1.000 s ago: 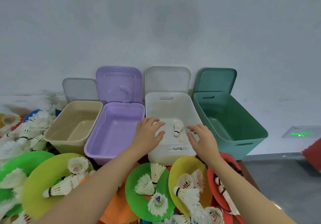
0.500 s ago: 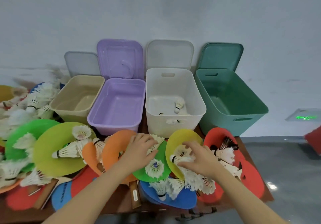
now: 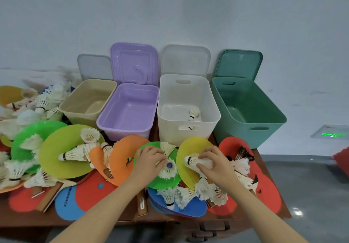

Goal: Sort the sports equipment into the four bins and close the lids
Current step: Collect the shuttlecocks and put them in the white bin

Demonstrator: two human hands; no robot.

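Four open bins stand along the wall: beige (image 3: 88, 101), purple (image 3: 128, 127), white (image 3: 166, 114) and green (image 3: 251, 122), each with its lid propped up behind. A shuttlecock (image 3: 193, 113) lies inside the white bin. My left hand (image 3: 149, 162) grips a white shuttlecock (image 3: 167, 171) with a purple tip on a green disc (image 3: 170, 182). My right hand (image 3: 215, 164) holds another white shuttlecock (image 3: 194, 161) over a yellow disc (image 3: 186, 171).
Coloured flat discs, table tennis paddles (image 3: 66, 202) and several shuttlecocks cover the brown table (image 3: 128, 214) from left to right. More shuttlecocks pile at the far left (image 3: 37, 107). The table's right edge drops to a grey floor (image 3: 311, 186).
Both hands came back from the white bin to the pile in front of it and took hold of a shuttlecock each. A shuttlecock stays in the white bin.
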